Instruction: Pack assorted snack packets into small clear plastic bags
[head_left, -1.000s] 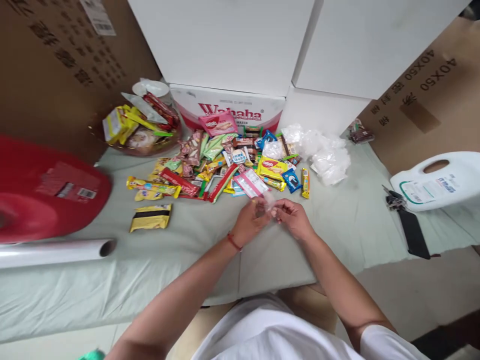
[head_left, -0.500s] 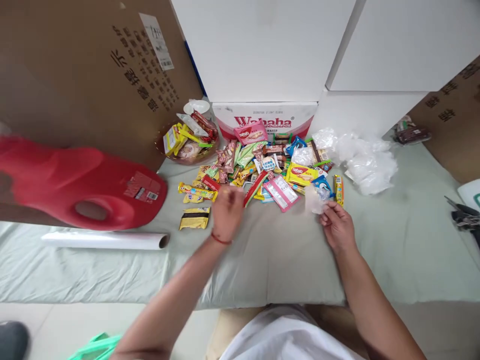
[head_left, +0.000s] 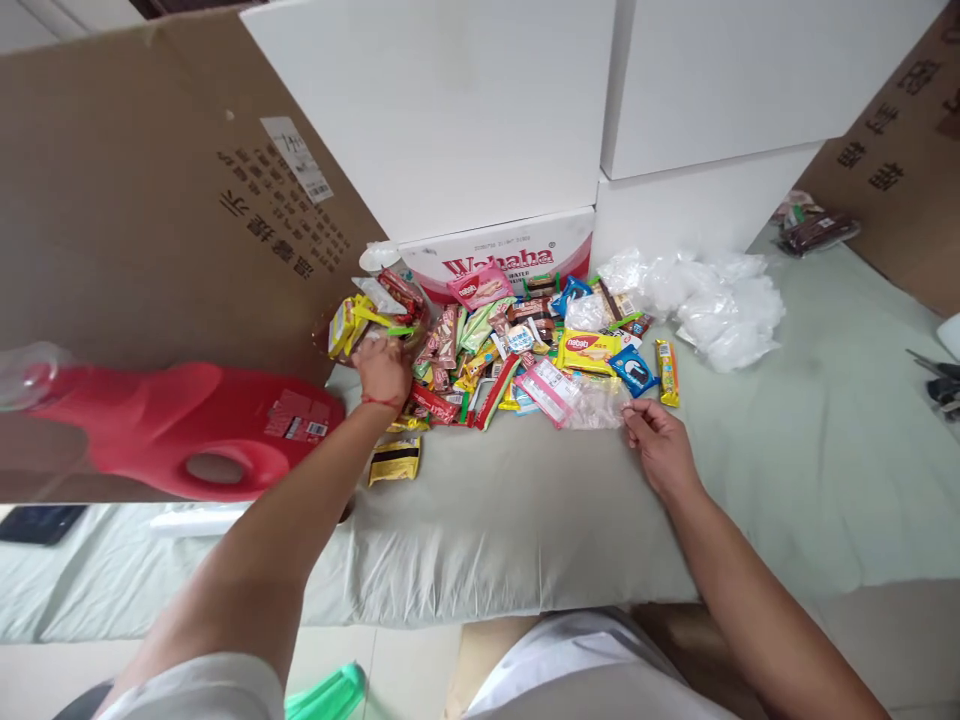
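My left hand reaches into the round snack basket at the left, over the wrapped snacks in it. Its fingertips are hidden among the packets, so I cannot tell whether they grip anything. Between the thumb and fingers of my right hand is the edge of a clear plastic bag. The bag lies flat and looks empty, partly over a pink and white packet. Close to that hand are a blue packet, an orange-yellow stick packet and a yellow nabati wafer packet.
Many mixed snacks lie heaped before the Wahaha carton. Crumpled clear bags rest right of them. A red jug lies at the left, a yellow packet near the front. Scissors are at the far right.
My left hand has moved left from the snack heap into the basket. The clear bag in my right hand has come down flat and spread leftward. The view has shifted slightly.
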